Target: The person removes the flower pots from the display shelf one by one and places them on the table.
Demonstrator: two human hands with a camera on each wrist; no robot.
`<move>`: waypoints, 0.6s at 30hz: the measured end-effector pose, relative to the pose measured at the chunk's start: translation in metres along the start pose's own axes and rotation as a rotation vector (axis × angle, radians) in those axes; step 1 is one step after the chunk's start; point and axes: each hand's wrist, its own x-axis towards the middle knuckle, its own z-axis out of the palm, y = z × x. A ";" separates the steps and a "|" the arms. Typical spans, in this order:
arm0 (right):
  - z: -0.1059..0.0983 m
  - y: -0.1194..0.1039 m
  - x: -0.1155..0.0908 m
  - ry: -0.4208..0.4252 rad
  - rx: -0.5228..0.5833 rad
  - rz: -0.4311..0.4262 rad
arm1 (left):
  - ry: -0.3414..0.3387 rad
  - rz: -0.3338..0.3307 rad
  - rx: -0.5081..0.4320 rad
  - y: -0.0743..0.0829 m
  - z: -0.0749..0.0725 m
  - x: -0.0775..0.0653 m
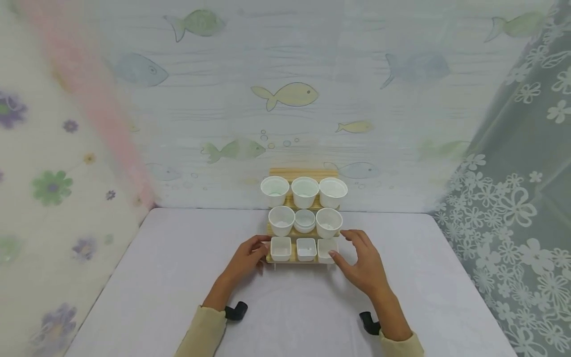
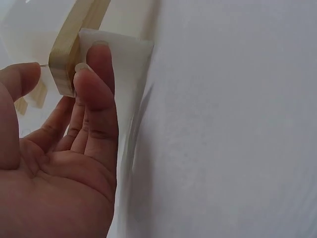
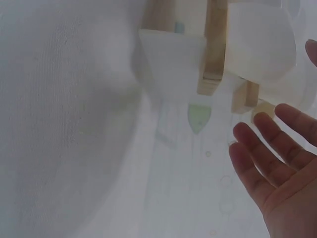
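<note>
A stepped wooden rack (image 1: 303,173) with white supports holds white cups in three rows. Its front row has square cups: left (image 1: 281,249), middle (image 1: 306,249) and right (image 1: 327,250). My left hand (image 1: 244,259) grips the left end of the front slat; in the left wrist view the thumb and fingers lie on either side of the wooden slat (image 2: 63,62). My right hand (image 1: 366,267) is beside the rack's right end, thumb close to the right square cup. In the right wrist view its fingers (image 3: 262,168) are spread and apart from the slat (image 3: 214,54).
Round white cups stand on the middle (image 1: 281,220) and top (image 1: 275,191) steps. A white cloth covers the table (image 1: 294,317). Behind the rack hangs a fish-printed backdrop (image 1: 285,54); flowered curtains hang at the left (image 1: 49,238) and right (image 1: 526,208).
</note>
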 end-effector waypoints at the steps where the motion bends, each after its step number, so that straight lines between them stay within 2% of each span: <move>1: 0.000 0.000 0.000 -0.002 0.001 -0.001 | -0.003 0.004 -0.014 -0.001 0.000 0.000; 13: -0.008 -0.001 -0.010 -0.036 0.049 -0.030 | 0.063 -0.012 -0.078 -0.005 0.015 -0.017; 18: -0.010 -0.002 -0.010 -0.070 0.074 -0.037 | 0.080 -0.022 -0.102 -0.005 0.017 -0.018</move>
